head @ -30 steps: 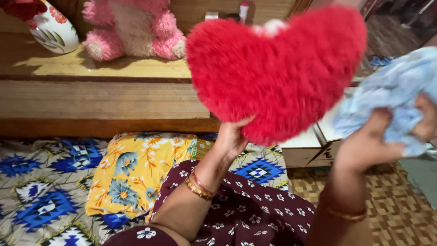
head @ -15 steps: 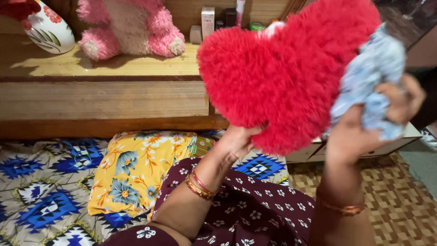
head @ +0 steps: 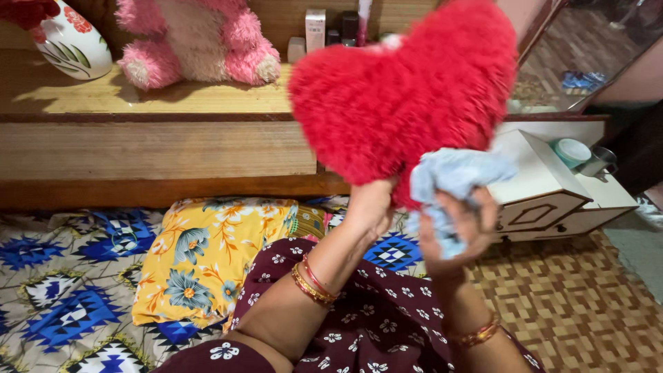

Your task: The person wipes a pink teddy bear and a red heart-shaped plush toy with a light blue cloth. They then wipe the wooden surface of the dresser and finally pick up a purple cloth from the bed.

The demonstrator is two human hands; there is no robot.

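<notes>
A fluffy red heart cushion [head: 404, 97] held up and met by a pale blue cloth [head: 449, 186].

The left hand [head: 369, 207], arm raised with bangles at the wrist, pinches the cushion's lower tip, keeping it upright above the lap. The right hand [head: 459, 228], fingers curled tight around the bunched cloth, presses it against the cushion's lower right edge. Behind, a wooden shelf [head: 159, 100] carries a pink plush bear [head: 197, 41] and a painted vase [head: 72, 41]. Below lies a yellow floral pillow [head: 207, 255] on a patterned bedsheet [head: 62, 290].

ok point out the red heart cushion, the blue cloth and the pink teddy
red heart cushion [head: 407, 97], head view, middle of its furry face
blue cloth [head: 449, 176], head view, bunched upper part
pink teddy [head: 200, 38], head view, its belly
</notes>
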